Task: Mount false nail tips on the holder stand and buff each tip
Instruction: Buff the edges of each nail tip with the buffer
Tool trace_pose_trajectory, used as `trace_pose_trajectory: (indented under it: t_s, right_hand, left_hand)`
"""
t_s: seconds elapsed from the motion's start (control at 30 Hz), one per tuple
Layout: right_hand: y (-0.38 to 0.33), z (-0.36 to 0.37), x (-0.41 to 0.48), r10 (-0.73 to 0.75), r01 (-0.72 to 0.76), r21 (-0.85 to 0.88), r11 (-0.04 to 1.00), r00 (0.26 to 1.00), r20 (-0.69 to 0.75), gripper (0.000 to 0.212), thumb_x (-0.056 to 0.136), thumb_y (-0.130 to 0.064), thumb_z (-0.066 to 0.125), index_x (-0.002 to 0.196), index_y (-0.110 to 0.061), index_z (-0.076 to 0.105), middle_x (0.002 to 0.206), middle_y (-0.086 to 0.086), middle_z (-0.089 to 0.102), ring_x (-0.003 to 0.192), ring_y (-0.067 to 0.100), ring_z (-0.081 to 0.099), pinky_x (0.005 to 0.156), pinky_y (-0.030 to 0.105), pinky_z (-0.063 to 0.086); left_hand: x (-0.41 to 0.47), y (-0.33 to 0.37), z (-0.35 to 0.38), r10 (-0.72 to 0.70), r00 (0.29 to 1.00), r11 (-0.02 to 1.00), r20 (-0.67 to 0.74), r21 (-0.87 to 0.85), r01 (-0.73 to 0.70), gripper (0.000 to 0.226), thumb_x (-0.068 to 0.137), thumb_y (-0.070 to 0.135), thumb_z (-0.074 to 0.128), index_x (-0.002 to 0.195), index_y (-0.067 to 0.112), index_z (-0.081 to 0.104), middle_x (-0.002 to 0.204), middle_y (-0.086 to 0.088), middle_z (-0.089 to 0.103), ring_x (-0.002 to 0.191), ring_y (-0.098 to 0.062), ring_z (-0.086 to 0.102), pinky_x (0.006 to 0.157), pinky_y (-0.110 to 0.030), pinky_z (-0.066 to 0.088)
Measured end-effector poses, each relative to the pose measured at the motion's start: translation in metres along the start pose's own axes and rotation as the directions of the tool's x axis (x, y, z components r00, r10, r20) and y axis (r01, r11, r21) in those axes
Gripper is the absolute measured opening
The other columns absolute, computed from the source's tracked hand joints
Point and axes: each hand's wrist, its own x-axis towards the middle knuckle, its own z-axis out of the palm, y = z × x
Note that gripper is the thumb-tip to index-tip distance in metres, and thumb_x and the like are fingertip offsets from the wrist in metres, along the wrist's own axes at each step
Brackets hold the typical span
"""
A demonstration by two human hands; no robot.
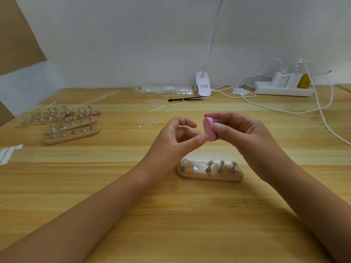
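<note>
As my right hand pinches the pink-and-purple oval foam buffer above the pale wooden holder stand on the desk, my left hand curls at its face, holding what I cannot tell, so I'm mid-buff, I reckon, and next comes reseating on the stand's one bare metal socket.
</note>
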Motion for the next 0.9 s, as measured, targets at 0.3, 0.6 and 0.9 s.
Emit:
trace_pose_trajectory:
  t_s: [0.3, 0.6, 0.9]
  right_hand:
    - [0.0024, 0.0000, 0.0008, 0.029, -0.026, 0.055, 0.998, 0.999, -0.041, 0.025, 0.085, -0.021, 0.066, 0.109, -0.016, 0.070, 0.097, 0.006, 0.074, 0.093, 0.018, 0.071, 0.084, 0.023, 0.055]
    - [0.0011, 0.0016, -0.0004, 0.066, -0.062, 0.129, 0.990, 0.998, -0.021, 0.034, 0.074, -0.024, 0.070, 0.103, -0.007, 0.064, 0.100, 0.018, 0.071, 0.095, 0.032, 0.070, 0.086, 0.032, 0.058]
    - [-0.0007, 0.0016, 0.0002, 0.089, -0.081, 0.212, 0.974, 0.996, -0.027, 0.033, 0.072, -0.025, 0.071, 0.098, -0.007, 0.062, 0.089, 0.006, 0.075, 0.086, 0.019, 0.072, 0.076, 0.022, 0.056]
  left_hand:
    - [-0.0007, 0.0030, -0.0009, 0.044, 0.999, 0.999, -0.015, -0.011, -0.044, 0.036, 0.079, 0.036, 0.072, 0.105, 0.020, 0.052, 0.079, 0.011, 0.072, 0.083, 0.000, 0.066, 0.075, -0.007, 0.047]
    - [0.0011, 0.0030, -0.0021, 0.045, 0.996, 0.998, -0.076, -0.051, -0.049, 0.022, 0.089, 0.026, 0.069, 0.094, 0.022, 0.048, 0.078, 0.005, 0.069, 0.086, -0.007, 0.065, 0.074, -0.007, 0.047]
    - [0.0026, 0.0023, -0.0050, 0.035, 0.996, 0.996, -0.080, -0.081, -0.042, 0.023, 0.091, 0.020, 0.069, 0.092, 0.020, 0.046, 0.081, 0.008, 0.066, 0.101, -0.019, 0.068, 0.083, -0.012, 0.049]
